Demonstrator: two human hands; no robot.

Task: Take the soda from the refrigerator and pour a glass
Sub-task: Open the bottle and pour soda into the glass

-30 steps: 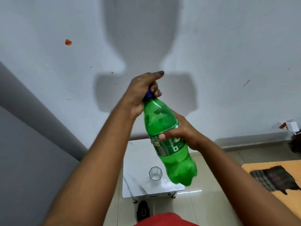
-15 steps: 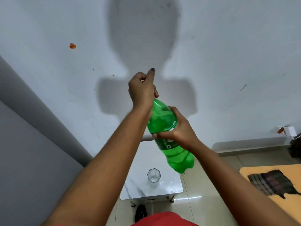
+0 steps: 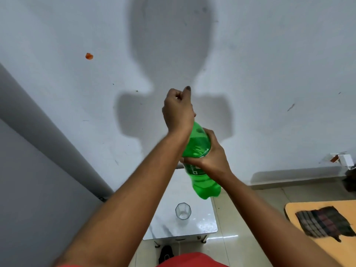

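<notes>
Above a small white marble-patterned table (image 3: 204, 224), a green plastic soda bottle (image 3: 200, 162) is held in mid-air, tilted with its neck away from the viewer and its base toward the lower right. Its labelled middle is gripped by the right hand (image 3: 212, 157), fingers wrapped round it. The bottle's top is covered by the left hand (image 3: 178, 110), fingers curled over it — the cap itself is hidden. On the table below, a clear faceted drinking glass (image 3: 183, 211) stands upright, well apart from the bottle. A dark checked cloth (image 3: 325, 222) lies on an orange surface (image 3: 300, 207) at the right.
</notes>
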